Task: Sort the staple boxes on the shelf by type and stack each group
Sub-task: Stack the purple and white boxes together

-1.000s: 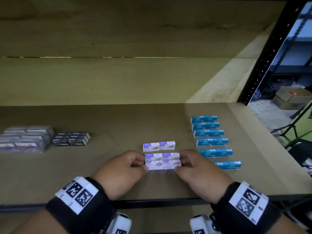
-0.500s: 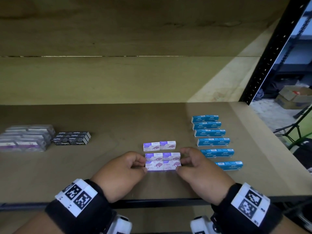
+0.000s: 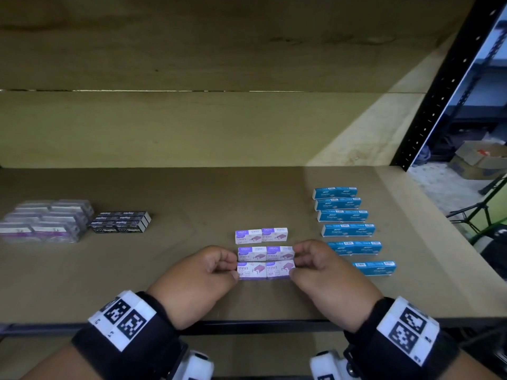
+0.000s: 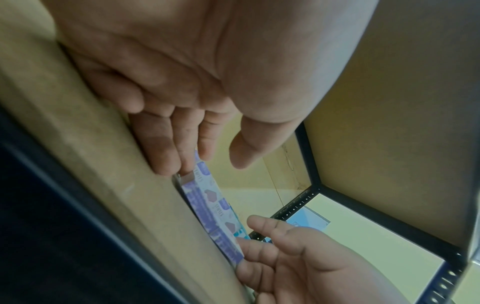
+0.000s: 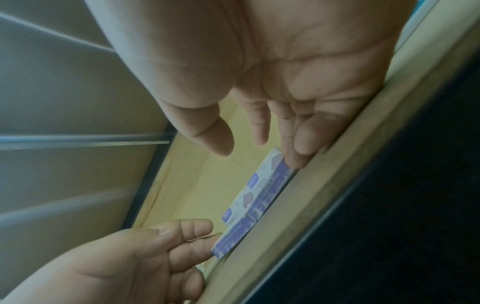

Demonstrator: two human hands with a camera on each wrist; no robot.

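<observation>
- At the front edge of the shelf point(image 3: 164, 297), the left hand point(image 3: 192, 281) and the right hand point(image 3: 326, 278) bracket the nearest row of purple-and-white staple boxes point(image 3: 265, 269) from its two short ends.
- Finger state: the fingers of each hand are curled, with the fingertips point(image 4: 168, 164) pressed against an end face of this row; the left thumb point(image 4: 244, 152) stands clear of the boxes in the left wrist view. The right fingertips point(image 5: 296, 158) meet the opposite end.
- Technique: apply equal inward pressure from both ends so the two boxes of the row act as one piece. Uneven pressure is likely to buckle the row at its centre seam.
- Just behind, a second purple row point(image 3: 265, 253) touches the held row; both hands also reach its ends. Lift squarely and set down flush, edges aligned.
- Farther back, a third purple row point(image 3: 261, 235) lies apart, not yet stacked.
- To the right, the blue boxes point(image 3: 347, 229) lie spread in a line, unstacked.
- At far left, the black boxes point(image 3: 120, 222) and the clear-wrapped packs point(image 3: 44, 220) sit grouped.
</observation>
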